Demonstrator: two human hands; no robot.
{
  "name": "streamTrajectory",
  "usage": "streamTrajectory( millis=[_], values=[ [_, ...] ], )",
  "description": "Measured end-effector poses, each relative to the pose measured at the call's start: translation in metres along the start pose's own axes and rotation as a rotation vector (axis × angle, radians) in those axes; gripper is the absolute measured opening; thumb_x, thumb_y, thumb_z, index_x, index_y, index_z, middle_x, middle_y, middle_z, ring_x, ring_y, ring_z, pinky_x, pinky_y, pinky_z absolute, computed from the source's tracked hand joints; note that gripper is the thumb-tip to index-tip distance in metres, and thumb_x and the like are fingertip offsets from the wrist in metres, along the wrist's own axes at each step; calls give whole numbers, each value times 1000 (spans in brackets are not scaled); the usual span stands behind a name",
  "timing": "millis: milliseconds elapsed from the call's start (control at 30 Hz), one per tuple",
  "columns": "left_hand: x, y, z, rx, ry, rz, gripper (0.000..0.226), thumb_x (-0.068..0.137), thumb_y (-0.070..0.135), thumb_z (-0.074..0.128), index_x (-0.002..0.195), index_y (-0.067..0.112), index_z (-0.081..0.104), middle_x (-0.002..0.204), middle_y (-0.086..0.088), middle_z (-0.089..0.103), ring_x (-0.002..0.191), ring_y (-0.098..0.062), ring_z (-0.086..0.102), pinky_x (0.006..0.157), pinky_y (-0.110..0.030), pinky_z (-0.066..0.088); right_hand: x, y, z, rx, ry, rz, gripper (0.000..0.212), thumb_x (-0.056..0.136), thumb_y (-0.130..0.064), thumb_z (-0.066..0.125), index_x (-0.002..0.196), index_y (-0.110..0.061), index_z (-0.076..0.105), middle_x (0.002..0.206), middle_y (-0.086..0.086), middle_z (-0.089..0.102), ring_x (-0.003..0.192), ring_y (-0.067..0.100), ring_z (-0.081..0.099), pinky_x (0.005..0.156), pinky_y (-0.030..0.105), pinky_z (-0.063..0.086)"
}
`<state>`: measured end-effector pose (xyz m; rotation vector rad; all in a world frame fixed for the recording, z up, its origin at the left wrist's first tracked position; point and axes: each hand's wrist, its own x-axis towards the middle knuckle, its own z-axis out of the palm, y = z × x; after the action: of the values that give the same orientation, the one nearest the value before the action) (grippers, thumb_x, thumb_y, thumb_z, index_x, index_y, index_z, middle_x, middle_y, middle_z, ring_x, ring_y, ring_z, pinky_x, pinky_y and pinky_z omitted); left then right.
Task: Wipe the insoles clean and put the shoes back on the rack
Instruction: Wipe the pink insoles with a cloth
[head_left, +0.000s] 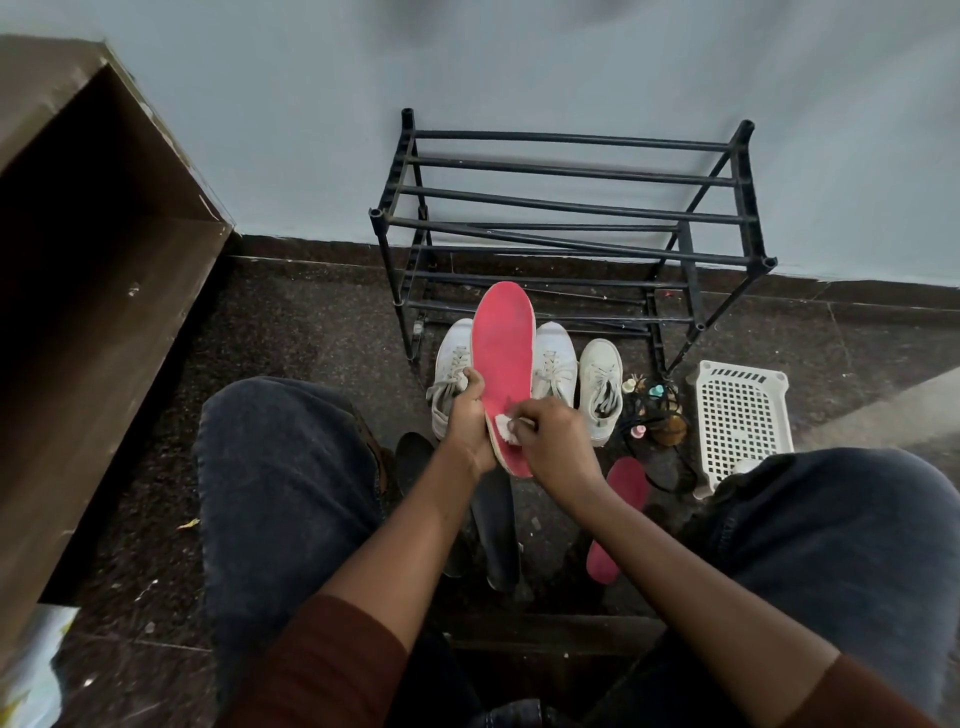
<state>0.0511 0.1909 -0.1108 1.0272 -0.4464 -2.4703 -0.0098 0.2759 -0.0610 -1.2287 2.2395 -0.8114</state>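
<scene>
Seated, knees spread at 8 and 4 o'clock, working over the floor (311, 338).

Nearest, between the legs at 6 o'clock: two dark insoles (496, 525) lie flat. A second red insole (618, 519) lies at 5 o'clock, partly behind the right forearm.

Dead centre: left hand (467, 421) grips the red insole (503, 353) by its lower edge, fingers curled behind, holding it upright with the toe end at 12. Right hand (556, 441) pinches a small white wipe (506, 428) against the heel end.

Step in hand, by my reading: wiping, heel end only so far. The upper part looks greyish. Next move calls for strokes toward the toe while the left hand braces.

Beyond: three white shoes (600, 384) on the floor in front of the rack (571, 208), whose bars carry nothing. All the shoes are yet to be shelved.

At 3 o'clock, small bottles (649, 405) and a white basket (743, 421) crowd the right-hand shoe. Brown cabinet (104, 234) at 9 to 10, well apart.
</scene>
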Motion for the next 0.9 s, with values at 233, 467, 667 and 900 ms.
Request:
streamTrajectory(
  millis=[233,467,667,900],
  values=[
    [0,4,-3,47,-27,13,68,97,59,20,106,5,60,89,-12,73,82,-25,70,71,-34,57,19,3,-12,341,-158,310,14,83,-5,64,72,-13,66,79,4,64,70,15,58,67,25,50],
    [-6,13,-8,46,-230,27,100,69,66,59,137,-4,40,111,-23,56,95,-36,59,91,-47,47,7,-7,-11,952,-359,575,24,84,14,51,69,-2,58,72,9,62,67,16,61,51,23,53],
    [-9,11,-12,172,-63,17,35,84,27,50,100,-3,60,81,-16,68,64,-27,67,61,-31,55,-3,-6,-17,627,-231,413,22,90,-2,53,71,-12,56,71,6,61,59,14,59,59,29,54],
    [-21,1,-2,168,60,7,36,66,8,32,83,0,62,64,-11,67,54,-23,64,56,-24,51,1,5,-10,9,-34,48,23,90,-7,53,108,-6,66,99,15,65,73,20,61,59,15,49]
  ],
)
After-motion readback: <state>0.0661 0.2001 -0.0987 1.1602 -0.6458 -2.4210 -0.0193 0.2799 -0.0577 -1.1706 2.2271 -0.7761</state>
